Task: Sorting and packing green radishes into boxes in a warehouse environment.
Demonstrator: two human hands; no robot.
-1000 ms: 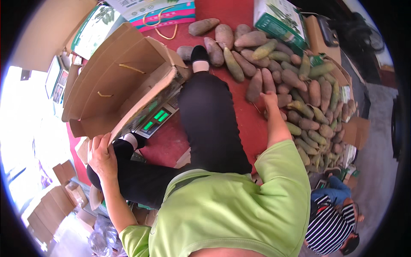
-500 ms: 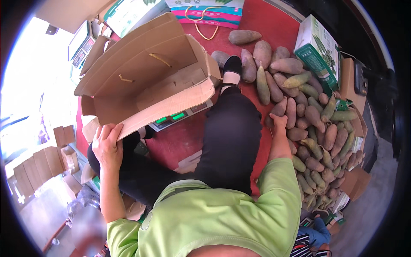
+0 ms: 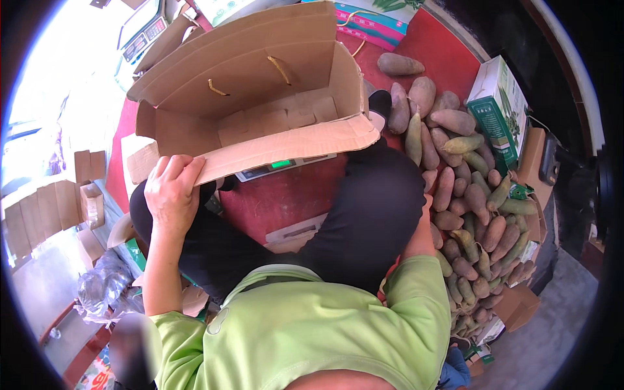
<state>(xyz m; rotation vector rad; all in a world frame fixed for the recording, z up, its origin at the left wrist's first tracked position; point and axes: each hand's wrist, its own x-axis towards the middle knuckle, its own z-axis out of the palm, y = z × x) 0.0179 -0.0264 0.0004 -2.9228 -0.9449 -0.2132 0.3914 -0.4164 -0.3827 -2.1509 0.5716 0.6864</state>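
An open cardboard box (image 3: 247, 58), bare inside with two cord handles on its back wall, rests on a digital scale (image 3: 257, 173) with a green display. My left hand (image 3: 174, 192) is closed round the left end of its front flap, thumb and fingers pinching the edge. At the right lies a large heap of brownish and greenish root tubers (image 3: 478, 201), shaped like long sweet potatoes. Beside the heap's near-left edge is my right hand (image 3: 427, 205), mostly hidden behind my knee. Its fingers, and whatever they may hold, do not show.
My crossed legs (image 3: 370, 208) lie between box and heap on a red surface (image 3: 253, 211). White-green cartons (image 3: 497, 114) stand behind the heap and a pink-blue gift box (image 3: 370, 26) at the back. Another scale (image 3: 144, 39) is at the far left, folded cardboard (image 3: 45, 208) below it.
The view has shifted, so box and heap appear displaced. My right hand, earlier visible at a tuber, is now mostly behind my knee. My left hand keeps its hold on the flap.
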